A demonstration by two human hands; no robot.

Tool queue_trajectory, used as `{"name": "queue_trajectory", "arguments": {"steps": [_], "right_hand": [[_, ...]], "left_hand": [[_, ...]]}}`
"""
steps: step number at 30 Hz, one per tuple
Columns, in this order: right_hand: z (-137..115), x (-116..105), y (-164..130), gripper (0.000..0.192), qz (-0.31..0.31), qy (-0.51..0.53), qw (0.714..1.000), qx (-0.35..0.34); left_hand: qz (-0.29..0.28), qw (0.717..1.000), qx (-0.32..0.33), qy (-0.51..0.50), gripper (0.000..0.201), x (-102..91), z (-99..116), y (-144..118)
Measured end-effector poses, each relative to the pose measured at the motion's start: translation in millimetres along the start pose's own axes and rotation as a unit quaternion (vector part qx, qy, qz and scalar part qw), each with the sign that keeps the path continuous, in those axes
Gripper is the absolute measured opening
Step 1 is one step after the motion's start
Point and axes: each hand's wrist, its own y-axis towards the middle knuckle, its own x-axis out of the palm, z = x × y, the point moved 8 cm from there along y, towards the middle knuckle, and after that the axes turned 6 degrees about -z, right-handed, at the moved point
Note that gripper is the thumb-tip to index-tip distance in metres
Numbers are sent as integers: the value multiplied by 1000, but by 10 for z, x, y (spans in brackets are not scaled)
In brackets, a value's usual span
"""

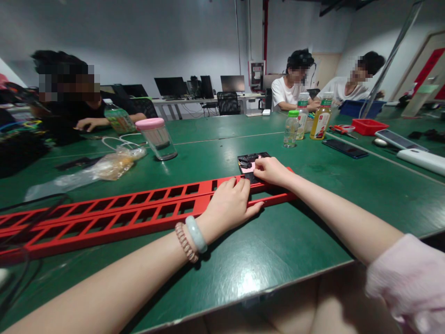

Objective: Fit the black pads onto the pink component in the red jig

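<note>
A long red slotted frame (pixel 142 200), with two rows of square openings, lies across the table in front of me. My left hand (pixel 229 200) spans its right part, fingers bent over the far row and thumb stretched along the near side. Just behind the frame's right end is a flat black box (pixel 248 162) with a pink patch and small black pieces inside. My right hand (pixel 273 170) is over this box, fingertips drawn together at its inside. Whatever lies between those fingertips is hidden.
On the left stand a pink-lidded jar (pixel 158 139) and a crumpled plastic bag (pixel 104 174); dark cables (pixel 26 250) cross the frame's left end. Drink bottles (pixel 320 121), a phone (pixel 345 148) and a red tray (pixel 369 126) are at right. Several people sit across the table (pixel 208 137).
</note>
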Motion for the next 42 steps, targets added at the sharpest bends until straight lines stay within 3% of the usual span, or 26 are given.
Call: {"name": "queue_trajectory", "arguments": {"steps": [15, 24, 42], "right_hand": [[11, 13, -10, 21, 6, -10, 1000, 15], [-48, 43, -34, 24, -25, -35, 999, 11], [-124, 57, -66, 32, -69, -155, 985, 45]], "left_hand": [[-4, 1000, -1, 8, 56, -18, 7, -1], [2, 1000, 0, -7, 55, -24, 3, -8], [0, 1000, 11, 5, 57, -40, 29, -7]]}}
